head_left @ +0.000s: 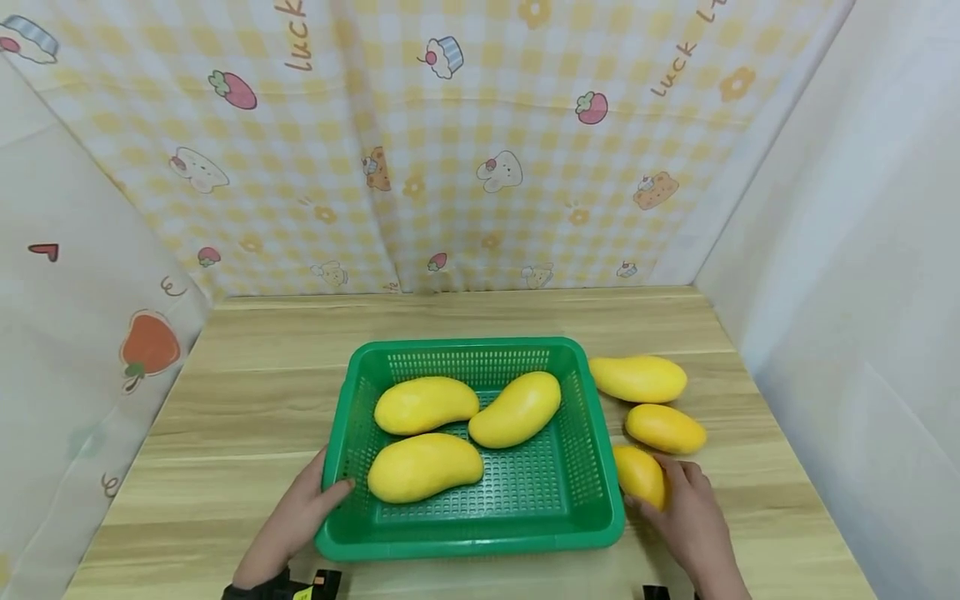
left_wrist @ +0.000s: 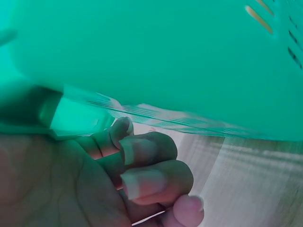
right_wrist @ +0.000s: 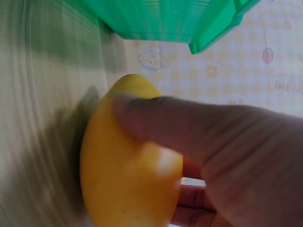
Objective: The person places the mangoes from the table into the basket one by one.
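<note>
A green plastic basket (head_left: 472, 552) with slotted walls holds three yellow mangoes, one at the front left (head_left: 425, 468). My left hand (head_left: 306, 507) grips its left rim, thumb over the edge and curled fingers (left_wrist: 158, 182) underneath outside. At the basket's right side my right hand (head_left: 686, 512) holds a mango (head_left: 640, 475) between thumb and fingers. In the right wrist view this mango (right_wrist: 128, 175) lies close over the wooden surface, the thumb across its upper part.
Two more mangoes lie right of the basket, one by its back corner (head_left: 641, 379) and one just nearer (head_left: 666, 428). The wooden table (head_left: 247, 392) meets a checked cloth (head_left: 465, 208) behind and a white sheet (head_left: 847, 275) on the right.
</note>
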Demonstrator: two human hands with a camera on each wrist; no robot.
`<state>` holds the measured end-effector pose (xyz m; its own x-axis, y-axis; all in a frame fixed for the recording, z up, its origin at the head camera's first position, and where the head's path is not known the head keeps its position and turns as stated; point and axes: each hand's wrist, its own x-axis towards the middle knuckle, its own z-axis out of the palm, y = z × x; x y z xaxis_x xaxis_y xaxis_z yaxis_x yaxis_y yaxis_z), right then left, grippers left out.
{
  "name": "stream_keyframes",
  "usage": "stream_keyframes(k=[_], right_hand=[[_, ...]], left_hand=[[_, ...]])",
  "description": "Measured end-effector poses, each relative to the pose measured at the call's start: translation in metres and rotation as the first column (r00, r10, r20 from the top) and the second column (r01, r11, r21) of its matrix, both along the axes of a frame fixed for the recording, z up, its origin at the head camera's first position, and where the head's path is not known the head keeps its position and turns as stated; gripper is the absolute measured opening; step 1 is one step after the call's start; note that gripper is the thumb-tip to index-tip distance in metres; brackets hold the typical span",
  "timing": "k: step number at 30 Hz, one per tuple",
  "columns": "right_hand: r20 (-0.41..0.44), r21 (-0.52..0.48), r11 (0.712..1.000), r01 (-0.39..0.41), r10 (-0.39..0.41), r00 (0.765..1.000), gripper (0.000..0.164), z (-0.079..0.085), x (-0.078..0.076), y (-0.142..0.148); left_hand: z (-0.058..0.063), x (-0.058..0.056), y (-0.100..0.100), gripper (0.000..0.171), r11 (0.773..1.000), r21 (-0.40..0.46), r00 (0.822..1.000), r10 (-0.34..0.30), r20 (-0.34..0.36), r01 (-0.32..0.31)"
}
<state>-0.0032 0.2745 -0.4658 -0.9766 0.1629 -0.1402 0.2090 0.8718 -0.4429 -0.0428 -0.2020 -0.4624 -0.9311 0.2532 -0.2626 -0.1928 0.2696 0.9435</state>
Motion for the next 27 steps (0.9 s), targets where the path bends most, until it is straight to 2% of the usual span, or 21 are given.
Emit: stream_keyframes(k=[5,10,16,19,27], right_hand=[[-0.013,0.04,0.998,-0.041,0.042,0.999,0.075,0.001,0.0,-0.004],[-0.001,0.052,0.998,-0.038,0.038,0.999,0.072,0.0,-0.001,-0.005],[-0.015,0.064,0.997,-0.04,0.041,0.999,0.07,-0.002,0.002,-0.005],[-0.022,0.079,0.996,-0.047,0.049,0.999,0.071,-0.002,0.004,-0.005],[-0.037,0.08,0.995,-0.056,0.059,0.998,0.073,0.017,0.004,-0.001]], left_hand=[[0.001,0.0,-0.001,0.061,1.0,0.008,1.0,-0.011,0.0,0.011],[0.0,0.0,0.0,0.061,1.0,0.021,1.0,-0.008,0.007,0.008],[-0.001,0.0,0.0,0.06,1.0,-0.006,1.0,0.014,0.026,-0.013],[0.0,-0.001,-0.001,0.06,1.0,-0.007,1.0,-0.002,0.016,0.002],[-0.003,-0.001,-0.001,0.061,0.999,0.032,1.0,-0.013,0.005,0.013]])
